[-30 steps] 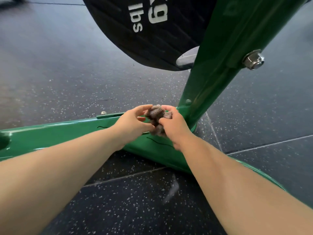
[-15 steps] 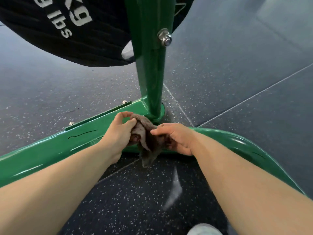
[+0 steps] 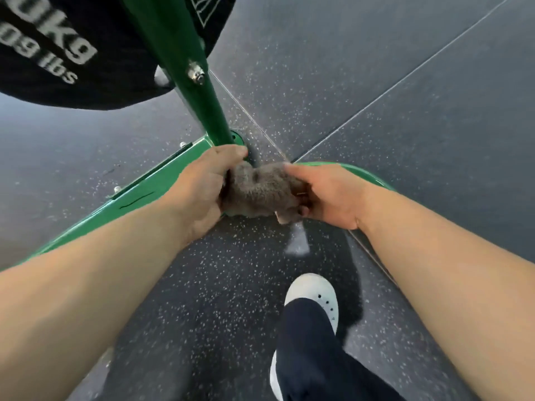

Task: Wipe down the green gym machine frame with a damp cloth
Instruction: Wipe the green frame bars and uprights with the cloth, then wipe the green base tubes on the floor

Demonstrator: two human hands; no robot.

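Note:
A grey-brown cloth (image 3: 260, 191) is stretched between my two hands, just above the green machine frame (image 3: 139, 195) near the foot of its upright post (image 3: 202, 111). My left hand (image 3: 199, 183) grips the cloth's left end. My right hand (image 3: 327, 195) grips its right end with curled fingers. The cloth hides the bend where the floor rail curves to the right (image 3: 373, 176).
A black weight plate (image 3: 72, 53) marked in kg and lbs hangs at the upper left on the post, which carries a silver bolt (image 3: 196, 74). The floor (image 3: 405, 111) is dark speckled rubber tile. My white shoe (image 3: 315, 296) and dark trouser leg stand below.
The bunched cloth has been pulled open and spread between both hands. The view has tilted down, bringing my shoe and leg into sight, and the hands have shifted along the base rail.

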